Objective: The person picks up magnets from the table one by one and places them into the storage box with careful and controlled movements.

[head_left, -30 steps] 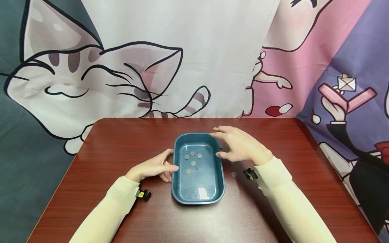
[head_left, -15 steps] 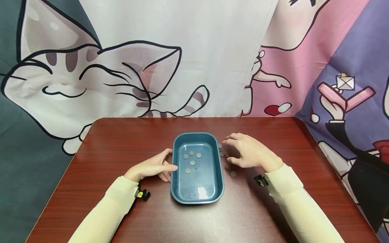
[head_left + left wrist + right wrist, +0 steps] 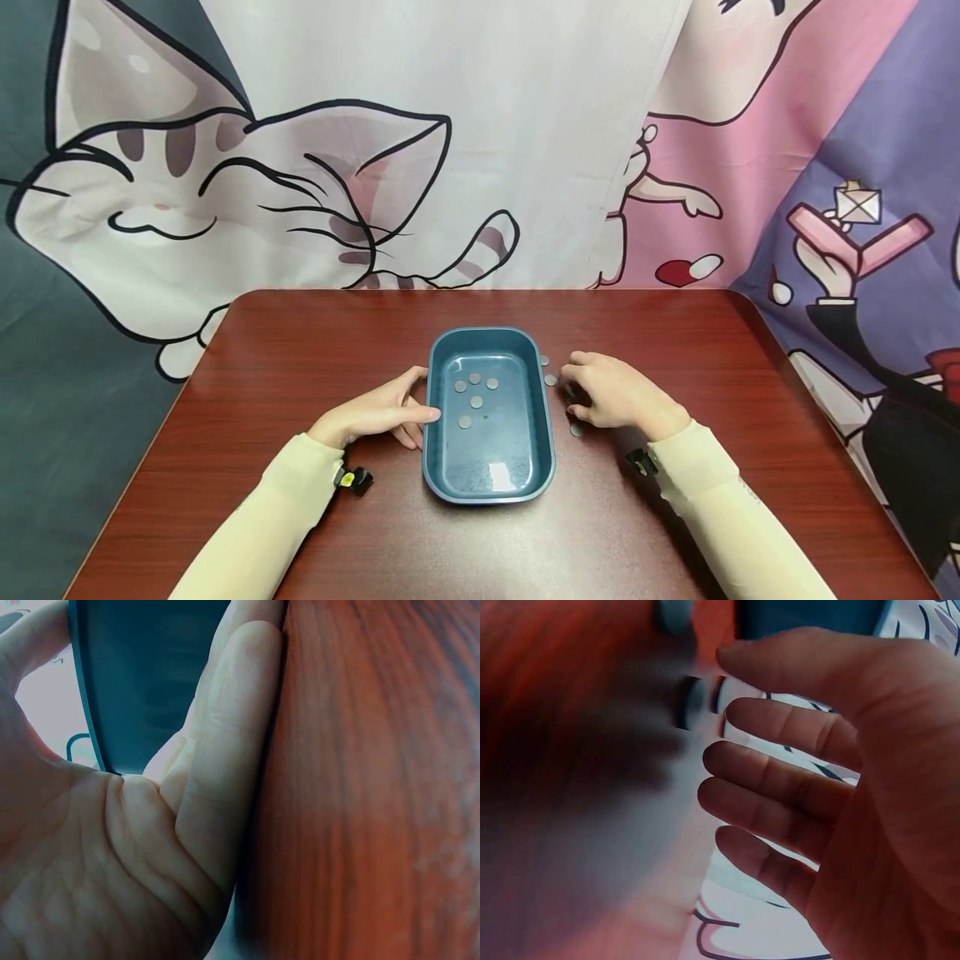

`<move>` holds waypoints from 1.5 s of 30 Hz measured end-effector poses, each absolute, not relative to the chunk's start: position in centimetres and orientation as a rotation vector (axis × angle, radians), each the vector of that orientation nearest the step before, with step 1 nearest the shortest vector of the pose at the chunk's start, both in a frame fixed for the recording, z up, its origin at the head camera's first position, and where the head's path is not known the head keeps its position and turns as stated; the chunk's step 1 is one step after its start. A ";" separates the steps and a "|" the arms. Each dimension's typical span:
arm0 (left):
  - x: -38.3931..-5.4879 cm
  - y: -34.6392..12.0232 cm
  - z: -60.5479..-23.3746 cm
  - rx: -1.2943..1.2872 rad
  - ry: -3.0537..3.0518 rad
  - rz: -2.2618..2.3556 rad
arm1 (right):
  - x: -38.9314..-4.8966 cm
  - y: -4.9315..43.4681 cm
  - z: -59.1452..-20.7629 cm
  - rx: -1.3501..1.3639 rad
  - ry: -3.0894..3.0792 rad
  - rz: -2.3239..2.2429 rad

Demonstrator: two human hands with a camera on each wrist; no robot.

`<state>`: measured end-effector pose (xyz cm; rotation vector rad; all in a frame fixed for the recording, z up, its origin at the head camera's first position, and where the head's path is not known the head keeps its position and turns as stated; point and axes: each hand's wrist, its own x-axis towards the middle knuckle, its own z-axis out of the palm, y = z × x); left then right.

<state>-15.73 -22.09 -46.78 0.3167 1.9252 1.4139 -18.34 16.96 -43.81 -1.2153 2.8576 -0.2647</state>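
Observation:
A blue rectangular tray [image 3: 487, 462] lies on the table with several small grey coins [image 3: 476, 402] spread over its floor. My left hand [image 3: 375, 412] holds its left side, the thumb over the rim and the fingers along the outer wall. In the left wrist view these fingers rest against the tabletop beside the tray wall [image 3: 142, 682]. Right of the tray, my right hand [image 3: 622, 396] hovers low over the table, fingers loosely bent and thumb apart. Loose coins [image 3: 551, 380] lie by its fingertips, one [image 3: 577, 431] just below the thumb. The right wrist view shows a coin [image 3: 694, 703] ahead of the fingertips.
The reddish-brown wooden table [image 3: 330, 333] reaches back to a cartoon-printed curtain [image 3: 540, 150]. A small black device [image 3: 354, 481] sits at the left wrist, another [image 3: 641, 461] at the right wrist.
My right hand has moved from over the tray's right rim rightward and down to the coins beside it, its fingers bending more. My left hand and the tray have stayed in place.

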 end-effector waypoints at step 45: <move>-15.6 -22.1 -46.9 0.329 1.926 1.425 | -18.0 16.6 -42.1 -1.200 2.958 -0.397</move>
